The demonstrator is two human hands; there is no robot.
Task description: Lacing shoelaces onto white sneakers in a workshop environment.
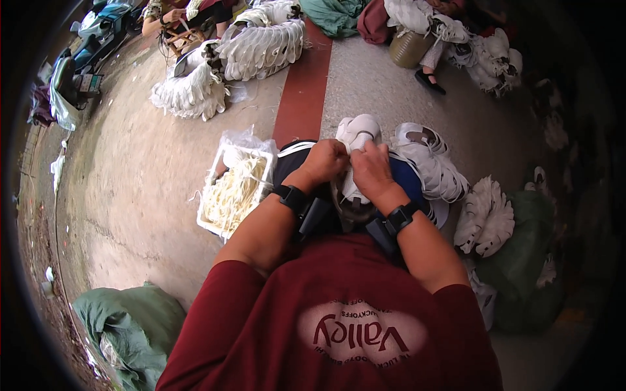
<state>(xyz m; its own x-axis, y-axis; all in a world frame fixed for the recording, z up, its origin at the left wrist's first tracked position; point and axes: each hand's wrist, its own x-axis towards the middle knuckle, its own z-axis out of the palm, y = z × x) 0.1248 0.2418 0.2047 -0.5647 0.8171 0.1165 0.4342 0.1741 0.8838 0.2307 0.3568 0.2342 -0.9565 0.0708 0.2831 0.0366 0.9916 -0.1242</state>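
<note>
Several heaps of white shoe uppers fill the far concrete floor, and from my remote seat they are the biggest things in view, with a red painted stripe running between them. Green sacks lie at the lower left. Nearer, just left of my knees, sits a white crate full of pale laces, lined with clear plastic. To the right, fanned stacks of white uppers rest beside a dark green bag.

Over my lap I hold one white shoe upper — it sits directly in front of both hands, above a blue cloth. My left hand is curled tight, fingers pressed together against the upper's edge. My right hand is likewise closed, fingers pinching the white material; exactly which fingers grip, I cannot tell. Both wrists carry black bands.
</note>
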